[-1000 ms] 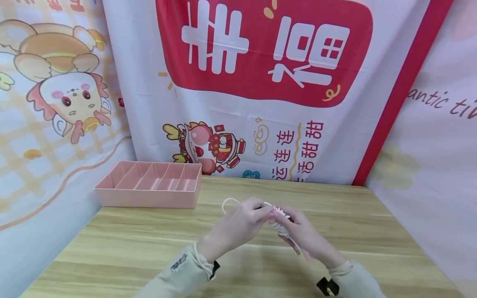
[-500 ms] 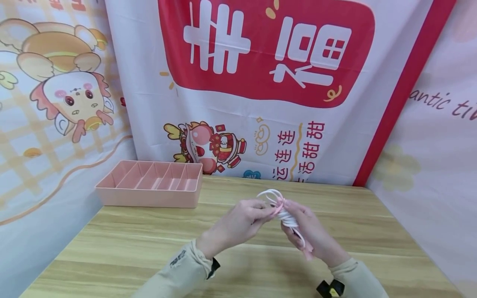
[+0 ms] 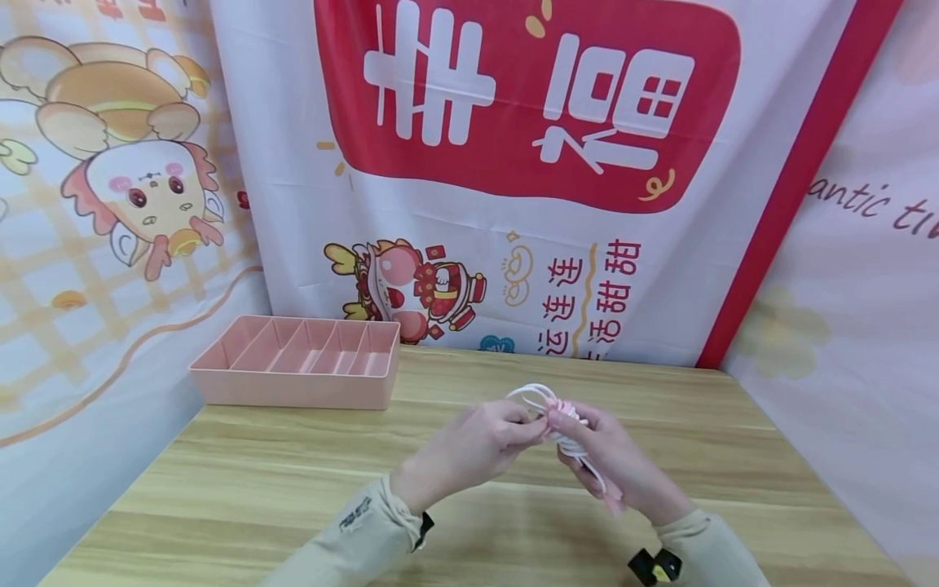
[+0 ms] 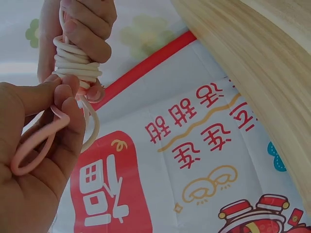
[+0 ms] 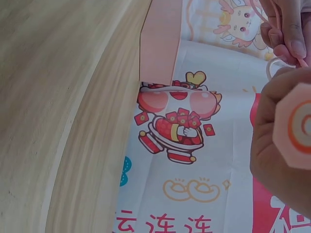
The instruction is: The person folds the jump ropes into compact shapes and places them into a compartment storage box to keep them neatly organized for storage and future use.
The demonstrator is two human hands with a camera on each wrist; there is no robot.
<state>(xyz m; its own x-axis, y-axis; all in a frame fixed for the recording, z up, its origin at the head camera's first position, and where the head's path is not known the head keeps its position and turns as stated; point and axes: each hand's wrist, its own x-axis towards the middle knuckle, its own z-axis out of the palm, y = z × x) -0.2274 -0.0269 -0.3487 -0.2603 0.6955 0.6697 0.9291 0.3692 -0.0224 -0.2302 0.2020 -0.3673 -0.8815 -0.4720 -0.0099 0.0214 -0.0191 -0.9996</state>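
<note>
My right hand point(image 3: 619, 461) grips a bundle of white cord point(image 3: 572, 446), wound in several turns. A pink octagonal end piece point(image 5: 290, 128) with an orange ring sticks out of that hand's lower side in the right wrist view. With thumb and fingers, my left hand point(image 3: 469, 447) pinches a pink cord point(image 4: 34, 145) at the top of the bundle, and a loop of it lies across the palm in the left wrist view. White cord loops point(image 3: 533, 390) stand out above the fingers. Where the pink cord passes around the bundle is partly hidden by fingertips.
A pink tray point(image 3: 293, 391) with several compartments stands at the back left of the wooden table point(image 3: 293, 481). Printed cloth point(image 3: 455, 196) hangs behind the table and at both sides.
The cord loop left of my left hand is gone, and white loops now show above the bundle. My left fingers have shifted along the pink cord, close beside my right thumb.
</note>
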